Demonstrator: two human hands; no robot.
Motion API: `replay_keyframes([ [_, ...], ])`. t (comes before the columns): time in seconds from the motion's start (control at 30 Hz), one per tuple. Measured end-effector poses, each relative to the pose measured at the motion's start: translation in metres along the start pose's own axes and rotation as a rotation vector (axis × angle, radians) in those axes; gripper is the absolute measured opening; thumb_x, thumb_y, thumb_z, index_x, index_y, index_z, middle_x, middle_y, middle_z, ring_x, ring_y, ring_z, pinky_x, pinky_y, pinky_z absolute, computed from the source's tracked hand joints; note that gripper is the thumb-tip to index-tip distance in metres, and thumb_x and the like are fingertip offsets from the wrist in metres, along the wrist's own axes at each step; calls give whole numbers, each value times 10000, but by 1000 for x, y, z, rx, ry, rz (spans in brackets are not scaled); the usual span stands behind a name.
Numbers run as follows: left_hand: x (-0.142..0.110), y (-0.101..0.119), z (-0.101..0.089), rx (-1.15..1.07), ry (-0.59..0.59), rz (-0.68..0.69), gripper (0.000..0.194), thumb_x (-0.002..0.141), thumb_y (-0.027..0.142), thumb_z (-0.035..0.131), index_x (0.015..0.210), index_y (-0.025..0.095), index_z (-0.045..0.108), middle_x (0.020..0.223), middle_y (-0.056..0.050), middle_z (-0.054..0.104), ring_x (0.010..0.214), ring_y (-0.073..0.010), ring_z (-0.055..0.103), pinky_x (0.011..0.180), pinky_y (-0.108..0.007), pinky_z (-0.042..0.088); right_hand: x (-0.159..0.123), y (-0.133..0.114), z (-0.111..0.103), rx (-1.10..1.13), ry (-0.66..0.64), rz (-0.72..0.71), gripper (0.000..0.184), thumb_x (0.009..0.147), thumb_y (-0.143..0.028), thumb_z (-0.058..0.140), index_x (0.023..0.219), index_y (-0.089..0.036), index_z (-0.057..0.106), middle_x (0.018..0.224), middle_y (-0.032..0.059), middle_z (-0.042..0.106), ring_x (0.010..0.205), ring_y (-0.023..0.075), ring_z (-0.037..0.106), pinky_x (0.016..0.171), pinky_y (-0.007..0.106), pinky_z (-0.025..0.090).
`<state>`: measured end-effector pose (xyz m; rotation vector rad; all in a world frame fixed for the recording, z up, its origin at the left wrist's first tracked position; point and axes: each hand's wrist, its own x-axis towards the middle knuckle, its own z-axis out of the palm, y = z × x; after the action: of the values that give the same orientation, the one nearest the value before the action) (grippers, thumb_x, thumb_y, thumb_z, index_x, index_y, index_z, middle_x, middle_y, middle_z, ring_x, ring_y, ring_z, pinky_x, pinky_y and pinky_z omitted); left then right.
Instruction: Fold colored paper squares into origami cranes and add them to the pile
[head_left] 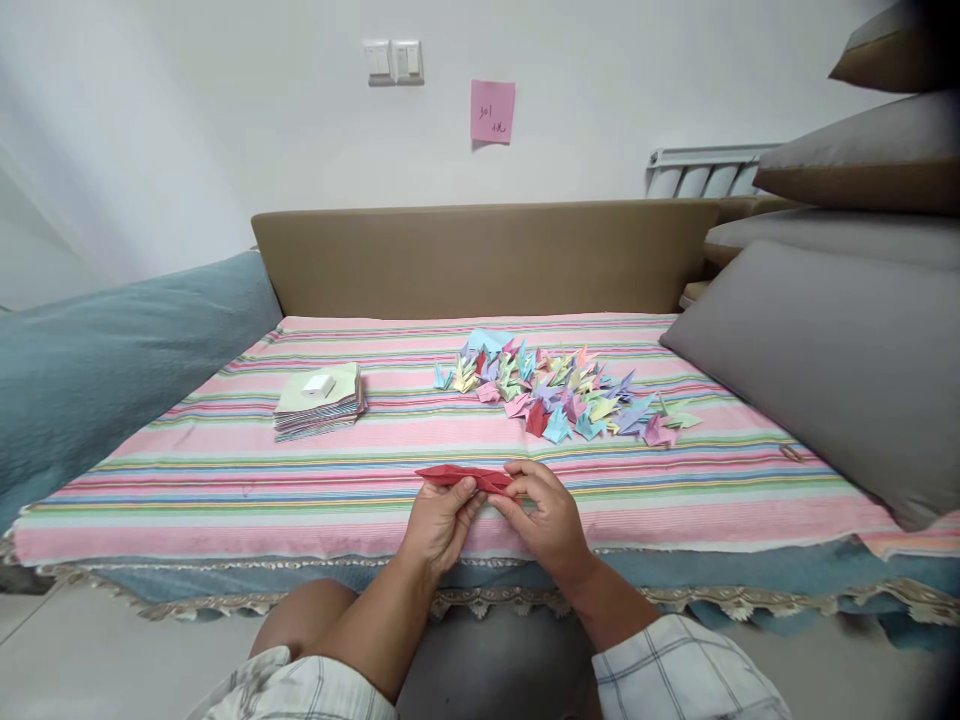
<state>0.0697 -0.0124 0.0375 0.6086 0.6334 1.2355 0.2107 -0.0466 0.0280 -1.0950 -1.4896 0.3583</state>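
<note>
A folded piece of red paper [457,474], long and pointed at its left end, is held between both hands above the front of the striped cloth. My left hand [444,515] pinches its middle from below, thumb on top. At its right end, my right hand [544,510] grips it with thumb and fingers; that end is partly hidden by the fingers. Beyond the hands lies a spread of folded paper cranes [556,425] in many colours. To the left stands a stack of square paper sheets [319,422] with a small white block [318,385] on top.
The striped cloth [225,480] covers a sofa seat with a brown backrest [480,260]. A blue-covered armrest [135,350] bounds the left side. Grey cushions [832,370] pile up on the right. Small brown bits [790,453] lie near them. A pink note [492,111] hangs on the wall.
</note>
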Motion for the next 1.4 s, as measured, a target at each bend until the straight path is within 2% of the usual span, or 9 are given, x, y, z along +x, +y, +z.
replay_keyframes([
  [0.23,3,-1,-2,-54,4,-29,274,547,165,809,756,120,638,725,-24,692,654,-112,650,615,-179,553,1,0,-1,90,-28,72,95,768,-312,620,716,-234,639,991,70,625,978,219,562,875,349,419],
  [0.4,6,-1,-3,-123,27,-48,197,596,135,779,719,112,628,684,-21,686,612,-102,642,587,-174,553,0,2,0,116,-13,106,102,726,-311,663,701,-225,615,993,76,615,979,223,555,833,341,441],
  [0.57,6,0,-2,-178,63,-71,139,643,81,736,718,114,623,700,-23,692,621,-105,651,576,-170,554,-3,2,7,288,-12,251,102,733,-318,643,754,-220,627,1022,74,601,896,202,578,705,298,476],
  [0.73,4,-2,2,-226,102,-94,98,716,51,666,720,128,606,681,-1,681,596,-89,649,577,-160,557,-4,2,15,494,21,407,202,679,-331,686,833,-215,627,1047,65,582,827,177,589,668,282,489],
  [0.9,1,-6,5,-281,119,-128,105,769,24,592,713,113,598,687,-25,680,598,-102,655,579,-183,570,-4,3,16,467,65,347,136,691,-319,680,746,-200,643,961,52,597,886,182,572,713,279,484],
  [1.1,0,-7,7,-330,120,-130,174,817,4,505,722,112,602,699,-39,688,614,-109,664,585,-197,575,-7,4,19,518,151,298,81,718,-284,672,754,-211,668,929,39,605,930,179,560,819,318,447],
  [1.23,-2,-7,8,-326,125,-149,179,823,10,496,721,110,603,685,-41,689,601,-111,661,583,-209,578,-10,7,22,592,244,286,73,686,-257,704,725,-217,658,958,34,594,984,188,534,833,326,429],
  [1.4,-2,-8,9,-320,121,-131,132,791,15,553,722,114,608,679,-29,690,603,-102,657,581,-199,573,-12,6,23,616,239,341,95,718,-296,676,719,-204,653,989,48,608,1005,201,522,874,346,389],
])
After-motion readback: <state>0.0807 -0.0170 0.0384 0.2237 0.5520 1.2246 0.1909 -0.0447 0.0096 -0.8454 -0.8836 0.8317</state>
